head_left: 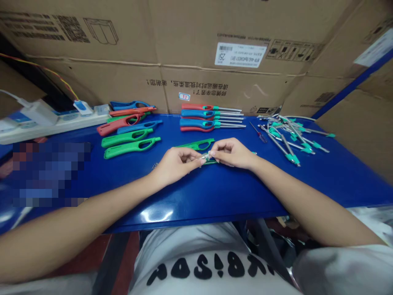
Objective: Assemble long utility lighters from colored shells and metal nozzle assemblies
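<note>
In front of me, both hands meet over the blue table. My left hand (pixel 179 164) pinches a small clear-and-silver part (pixel 205 156) between thumb and fingers. The fingertips of my right hand (pixel 232 153) are closed on the other end of the same part. Its exact kind is too small to make out. Just behind my hands lies a green lighter handle shell (pixel 196 145), partly covered by them. Another green piece (pixel 211 162) shows beneath the fingers, mostly hidden.
Several loose handle shells (pixel 132 148) lie at left. Assembled long-nosed lighters (pixel 199 124) are stacked at the back. Metal lighter tubes (pixel 288 137) with green ends pile up at right, near a screwdriver (pixel 259 134). A power strip (pixel 66 123) and cardboard wall (pixel 190 49) border the table (pixel 196 200).
</note>
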Tool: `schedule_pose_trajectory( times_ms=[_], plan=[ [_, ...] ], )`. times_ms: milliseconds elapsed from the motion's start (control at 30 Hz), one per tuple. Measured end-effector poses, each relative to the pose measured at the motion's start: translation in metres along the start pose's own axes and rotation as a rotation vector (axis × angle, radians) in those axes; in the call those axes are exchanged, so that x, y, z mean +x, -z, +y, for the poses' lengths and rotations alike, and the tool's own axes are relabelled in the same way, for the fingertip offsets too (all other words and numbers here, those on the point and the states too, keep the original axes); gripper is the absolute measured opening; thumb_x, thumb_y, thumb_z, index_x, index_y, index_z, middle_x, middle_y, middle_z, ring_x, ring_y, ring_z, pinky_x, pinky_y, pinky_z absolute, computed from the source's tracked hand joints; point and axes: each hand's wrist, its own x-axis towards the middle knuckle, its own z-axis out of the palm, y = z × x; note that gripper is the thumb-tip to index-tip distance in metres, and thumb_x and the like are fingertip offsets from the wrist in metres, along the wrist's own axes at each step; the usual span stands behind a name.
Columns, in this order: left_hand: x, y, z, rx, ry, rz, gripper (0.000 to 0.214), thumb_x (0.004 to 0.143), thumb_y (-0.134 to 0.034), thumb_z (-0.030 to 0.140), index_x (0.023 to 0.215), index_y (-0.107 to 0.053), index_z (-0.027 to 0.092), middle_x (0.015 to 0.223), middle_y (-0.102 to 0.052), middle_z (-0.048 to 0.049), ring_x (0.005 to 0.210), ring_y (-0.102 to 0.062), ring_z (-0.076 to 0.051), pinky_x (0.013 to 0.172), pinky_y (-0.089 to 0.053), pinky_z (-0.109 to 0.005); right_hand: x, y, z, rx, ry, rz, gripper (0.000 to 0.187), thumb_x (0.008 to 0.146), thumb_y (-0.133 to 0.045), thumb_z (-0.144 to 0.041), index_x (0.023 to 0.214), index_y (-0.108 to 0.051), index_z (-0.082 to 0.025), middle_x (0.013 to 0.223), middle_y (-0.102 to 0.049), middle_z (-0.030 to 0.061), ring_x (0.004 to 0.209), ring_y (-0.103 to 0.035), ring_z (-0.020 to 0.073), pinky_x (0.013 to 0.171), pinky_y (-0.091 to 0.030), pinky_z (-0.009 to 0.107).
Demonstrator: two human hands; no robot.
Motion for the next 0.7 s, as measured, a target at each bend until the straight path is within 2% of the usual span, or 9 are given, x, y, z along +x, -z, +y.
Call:
schedule_pose_trajectory(
  times_ms=[200,467,600,700],
  plan=[
    [0.0,0.001,0.002,-0.024,0.011,0.025,0.047,0.068,-0.085,0.051,0.091,-0.077,0.011,0.069,-0.07,-0.0018,0.048,-0.048,-0.006,0.044,-0.037,-0.019,0.002,0.003,0.002,0.057,-0.015,-0.004,0.044,0.078,-0.08,-0.057,0.076,-0.063,-0.016,0.048,-0.054,-0.0067,0.035,-0.043,0.0057,0.035,-0.034,0.019],
    [0.0,0.001,-0.001,-0.044,-0.003,0.033,0.041,0.068,-0.086,0.045,0.091,-0.078,0.011,0.068,-0.07,-0.0014,0.048,-0.048,-0.006,0.044,-0.036,-0.018,0.002,-0.003,0.006,0.075,0.014,0.037,0.041,0.077,-0.082,-0.053,0.078,-0.064,-0.016,0.048,-0.053,-0.0069,0.035,-0.041,0.0055,0.034,-0.031,0.019],
    [0.0,0.002,-0.003,-0.039,-0.011,0.038,0.043,0.068,-0.086,0.046,0.092,-0.079,0.011,0.07,-0.072,-0.0033,0.052,-0.052,-0.008,0.046,-0.037,-0.019,0.002,-0.008,0.006,0.063,0.018,0.08,0.041,0.074,-0.083,-0.051,0.077,-0.065,-0.015,0.049,-0.053,-0.0065,0.036,-0.039,0.0054,0.035,-0.027,0.02],
    [0.0,0.002,-0.005,-0.02,-0.021,0.041,0.044,0.069,-0.085,0.048,0.092,-0.079,0.012,0.075,-0.075,-0.0058,0.059,-0.058,-0.011,0.051,-0.041,-0.02,0.001,-0.01,0.006,0.043,0.042,0.109,0.04,0.073,-0.084,-0.05,0.074,-0.064,-0.015,0.057,-0.058,-0.0038,0.045,-0.043,0.0057,0.042,-0.031,0.021]
  ],
)
